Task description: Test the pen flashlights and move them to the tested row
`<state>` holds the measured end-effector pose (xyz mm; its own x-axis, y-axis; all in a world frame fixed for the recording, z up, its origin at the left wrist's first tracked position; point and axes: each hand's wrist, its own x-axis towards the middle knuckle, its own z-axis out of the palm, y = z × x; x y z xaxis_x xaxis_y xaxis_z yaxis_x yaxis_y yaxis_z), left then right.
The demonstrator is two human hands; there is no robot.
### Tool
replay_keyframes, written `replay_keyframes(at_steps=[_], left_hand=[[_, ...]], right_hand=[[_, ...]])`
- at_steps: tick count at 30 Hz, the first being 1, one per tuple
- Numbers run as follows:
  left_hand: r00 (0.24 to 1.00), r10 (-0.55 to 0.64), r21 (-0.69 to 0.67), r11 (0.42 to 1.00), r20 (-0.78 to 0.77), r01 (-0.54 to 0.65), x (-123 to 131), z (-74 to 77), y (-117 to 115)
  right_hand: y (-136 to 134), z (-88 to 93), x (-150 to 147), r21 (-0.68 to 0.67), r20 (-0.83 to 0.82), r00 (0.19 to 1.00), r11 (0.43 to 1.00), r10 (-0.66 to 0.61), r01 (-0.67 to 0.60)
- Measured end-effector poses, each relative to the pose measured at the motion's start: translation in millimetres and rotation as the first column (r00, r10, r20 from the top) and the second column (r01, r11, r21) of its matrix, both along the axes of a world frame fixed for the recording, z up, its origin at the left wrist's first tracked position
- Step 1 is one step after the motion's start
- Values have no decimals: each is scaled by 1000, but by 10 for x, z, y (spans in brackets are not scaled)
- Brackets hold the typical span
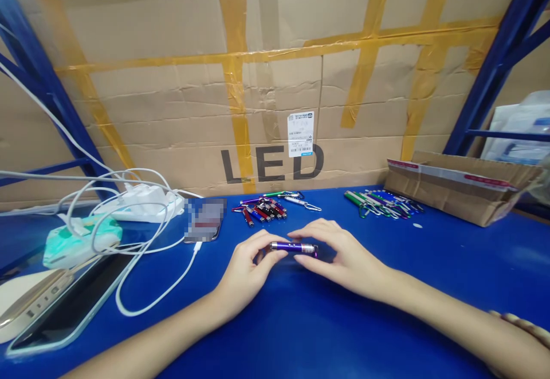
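Observation:
A small purple keychain flashlight point(292, 247) with silver ends lies level above the blue table. My left hand point(249, 264) pinches its left end between thumb and fingers. Around its right end, my right hand point(348, 256) is open, thumb and forefinger apart above and below the barrel. Whether the right palm touches the flashlight's tip is hard to see. Beyond my hands is a pile of small flashlights point(264, 210), mostly red and dark, with a few clipped ones behind. Farther right lies a second pile of flashlights with carabiner clips point(382, 204), in green, silver and purple.
A cardboard tray point(447, 193) stands back right, before a large taped carton point(184, 110) marked LED. On the left are a charging phone point(205, 220), loose white cables point(124, 287), a power strip point(146, 207), a green tissue pack point(81, 241) and a larger phone point(73, 304).

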<state>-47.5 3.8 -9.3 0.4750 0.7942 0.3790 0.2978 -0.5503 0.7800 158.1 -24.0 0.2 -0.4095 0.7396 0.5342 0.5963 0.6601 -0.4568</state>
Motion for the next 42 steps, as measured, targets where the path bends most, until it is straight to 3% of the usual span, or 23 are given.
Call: replay_keyframes(at_steps=[4, 7, 17, 24, 29, 32, 38, 42], left_hand=[[1000, -1, -18, 1000, 28, 1, 3, -4, -14], [999, 3, -29, 1000, 34, -2, 3, -13, -8], [999, -48, 28, 998, -4, 48, 6, -36, 7], [1000, -15, 7, 1000, 2, 15, 8, -9, -14], [964, -73, -81, 992, 255, 97, -68, -13, 18], [922, -70, -70, 992, 382, 104, -96, -25, 35], [924, -203, -151, 953, 325, 263, -78, -59, -35], [904, -144, -87, 977, 402, 194, -64, -60, -70]], right_hand=[[-14, -24, -38, -312, -187, 972, 930, 139, -193], [-9, -33, -44, -406, -246, 961, 887, 127, -221], [-22, 10, -41, -504, -177, 969, 830, 170, -237], [-22, -2, -39, -484, -91, 987, 860, 131, -159], [-22, -9, -44, -525, -55, 991, 841, 124, -134], [-11, -24, -46, -502, -61, 993, 857, 99, -116], [2, -65, -60, -493, -103, 994, 867, 23, -71], [-31, -78, -69, -499, -121, 992, 862, 34, -91]])
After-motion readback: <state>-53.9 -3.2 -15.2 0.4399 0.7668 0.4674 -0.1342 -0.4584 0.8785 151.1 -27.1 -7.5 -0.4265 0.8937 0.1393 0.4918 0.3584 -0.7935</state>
